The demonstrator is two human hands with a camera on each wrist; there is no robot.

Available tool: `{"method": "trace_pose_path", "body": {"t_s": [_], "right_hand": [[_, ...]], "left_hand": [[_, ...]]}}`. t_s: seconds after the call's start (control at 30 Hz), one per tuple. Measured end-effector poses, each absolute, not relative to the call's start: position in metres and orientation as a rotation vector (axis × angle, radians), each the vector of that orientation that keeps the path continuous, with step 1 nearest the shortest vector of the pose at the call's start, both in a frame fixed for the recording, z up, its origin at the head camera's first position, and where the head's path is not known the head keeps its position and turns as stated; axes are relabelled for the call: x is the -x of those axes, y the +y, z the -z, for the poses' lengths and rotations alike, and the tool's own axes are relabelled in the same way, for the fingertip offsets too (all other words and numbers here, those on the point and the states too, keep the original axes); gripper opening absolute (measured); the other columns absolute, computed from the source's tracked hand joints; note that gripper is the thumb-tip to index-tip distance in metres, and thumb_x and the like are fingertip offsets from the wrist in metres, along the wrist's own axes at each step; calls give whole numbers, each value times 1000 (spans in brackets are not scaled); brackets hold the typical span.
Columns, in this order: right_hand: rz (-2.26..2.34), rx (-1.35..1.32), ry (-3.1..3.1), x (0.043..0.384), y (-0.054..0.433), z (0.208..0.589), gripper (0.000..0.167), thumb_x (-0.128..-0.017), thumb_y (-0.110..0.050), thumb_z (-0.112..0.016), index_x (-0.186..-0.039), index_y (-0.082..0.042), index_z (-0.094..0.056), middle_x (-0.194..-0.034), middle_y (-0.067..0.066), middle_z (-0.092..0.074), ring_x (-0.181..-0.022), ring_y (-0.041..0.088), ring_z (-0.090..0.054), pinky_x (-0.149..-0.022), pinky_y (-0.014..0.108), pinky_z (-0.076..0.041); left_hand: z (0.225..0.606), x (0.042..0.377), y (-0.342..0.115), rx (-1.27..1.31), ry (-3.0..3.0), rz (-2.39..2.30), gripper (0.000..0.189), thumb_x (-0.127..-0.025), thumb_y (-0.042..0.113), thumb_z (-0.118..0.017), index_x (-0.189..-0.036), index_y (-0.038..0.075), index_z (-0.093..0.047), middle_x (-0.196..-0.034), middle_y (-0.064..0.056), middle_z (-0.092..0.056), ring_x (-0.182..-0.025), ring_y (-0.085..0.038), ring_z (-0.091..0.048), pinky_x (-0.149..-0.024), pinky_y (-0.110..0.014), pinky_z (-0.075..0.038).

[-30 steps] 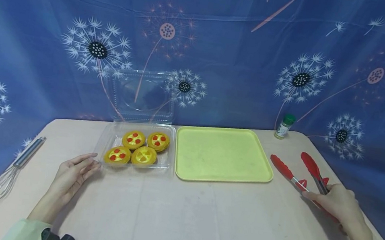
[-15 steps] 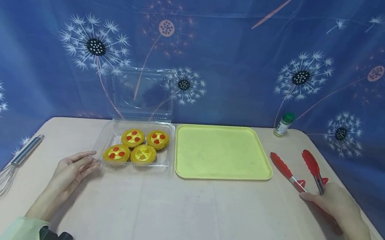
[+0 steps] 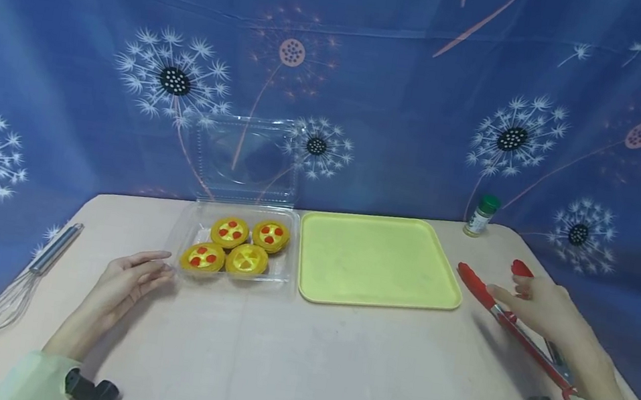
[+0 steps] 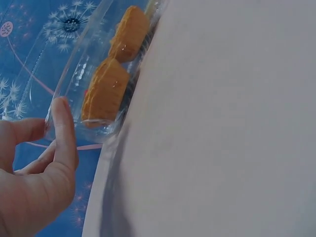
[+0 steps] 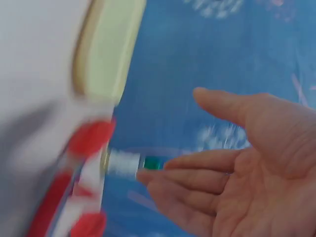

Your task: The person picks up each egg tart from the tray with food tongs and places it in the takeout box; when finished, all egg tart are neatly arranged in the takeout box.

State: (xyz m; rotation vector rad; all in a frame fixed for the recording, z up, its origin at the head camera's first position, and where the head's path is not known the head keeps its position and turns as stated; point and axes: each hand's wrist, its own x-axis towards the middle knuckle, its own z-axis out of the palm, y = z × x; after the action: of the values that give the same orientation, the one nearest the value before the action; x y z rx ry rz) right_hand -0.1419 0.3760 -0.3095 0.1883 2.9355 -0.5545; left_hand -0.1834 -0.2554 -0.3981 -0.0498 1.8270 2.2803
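At the left, a clear hinged plastic box (image 3: 189,216) stands with its lid (image 3: 247,156) raised and holds several egg tarts (image 3: 202,257), some dotted red. My left hand (image 3: 123,285) pinches the near left corner of its rim; the left wrist view shows fingertips (image 4: 60,106) at that edge. On the right lie red-and-silver tongs (image 3: 538,350), arms spread. Over them is my right hand (image 3: 552,311), holding nothing, its fingers stretched out in the right wrist view beside the blurred red tips (image 5: 94,138). The hand and forearm hide part of the tongs.
A yellow tray (image 3: 379,262) lies right of the box, between it and the tongs. Behind the tongs stands a green-capped shaker jar (image 3: 481,216). A wire whisk (image 3: 27,279) lies at the left edge. A blue curtain (image 3: 394,101) hangs behind the table (image 3: 298,366).
My right hand has let go of the tongs and lifted, its fingers now spread free of them. The left hand stays at the box corner. The head view has shifted slightly.
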Motion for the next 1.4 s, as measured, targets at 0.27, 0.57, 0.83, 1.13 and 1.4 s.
{"method": "trace_pose_path", "body": {"t_s": [0.27, 0.57, 0.83, 1.13, 1.4], "right_hand": [[935, 176, 2877, 166, 300, 308, 64, -98, -44, -57, -138, 5, -50, -133, 26, -56, -122, 42, -54, -92, 57, -55], [1344, 425, 2619, 231, 206, 331, 48, -100, -25, -58, -139, 2, -51, -131, 23, -59, -114, 38, -61, -103, 48, -53], [1682, 294, 2410, 288, 126, 359, 43, -99, -10, -57, -135, 12, -48, -131, 31, -54, -116, 40, -59, -102, 41, -54], [1935, 42, 2167, 337, 98, 392, 41, -95, -6, -63, -134, 3, -56, -113, 20, -69, -79, 12, -70, -64, 16, -60], [2129, 15, 1978, 345, 84, 392, 36, -92, 3, -63, -128, 4, -61, -82, 5, -73, -68, 7, -68, -50, 10, -52]], "left_hand": [[392, 197, -275, -108, 1915, -2032, 64, -102, 11, -51, -145, -20, -14, -113, -6, -61, -100, -8, -66, -96, -23, -56], [375, 248, -297, -173, 2082, -1901, 63, -105, 17, -46, -150, -12, -12, -126, -10, -55, -102, -1, -63, -109, -29, -48], [368, 297, -294, -203, 2096, -1878, 54, -106, 8, -37, -153, -4, -14, -156, -28, -20, -126, -21, -53, -120, -47, -31], [386, 327, -271, -286, 2176, -1823, 55, -102, 2, -47, -151, -7, -23, -144, -34, -38, -122, -27, -57, -115, -44, -40], [391, 331, -271, -220, 2257, -1890, 51, -100, 4, -53, -147, -3, -36, -122, -20, -65, -96, -8, -69, -108, -41, -48]]}}
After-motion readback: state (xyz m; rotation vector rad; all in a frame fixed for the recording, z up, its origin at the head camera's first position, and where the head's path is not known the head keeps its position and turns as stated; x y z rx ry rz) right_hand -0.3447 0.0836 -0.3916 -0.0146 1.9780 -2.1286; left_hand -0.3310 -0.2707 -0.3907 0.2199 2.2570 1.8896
